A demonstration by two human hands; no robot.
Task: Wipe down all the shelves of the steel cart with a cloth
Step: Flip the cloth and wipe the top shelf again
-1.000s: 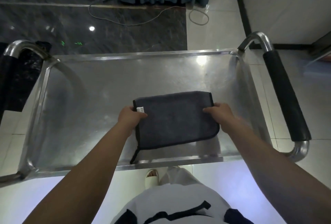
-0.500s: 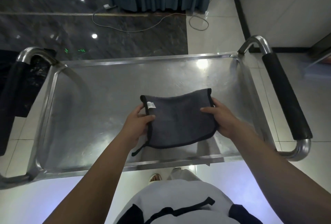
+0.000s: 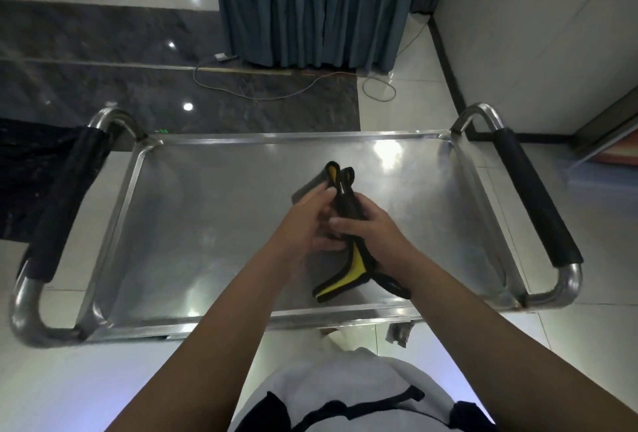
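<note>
Head view: at the centre of the frame my left hand (image 3: 307, 221) and right hand (image 3: 366, 231) both grip the folded cloth (image 3: 345, 204), fingers curled round it. It is bunched upright between them, over the steel cart's (image 3: 214, 224) top shelf

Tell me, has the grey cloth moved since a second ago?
Yes. The cloth was spread flat on the cart's top shelf; now it is folded up between the left hand and right hand, raised off the steel, yellow inner side showing.

Both hands have folded the cloth (image 3: 345, 204) upright, together.
</note>
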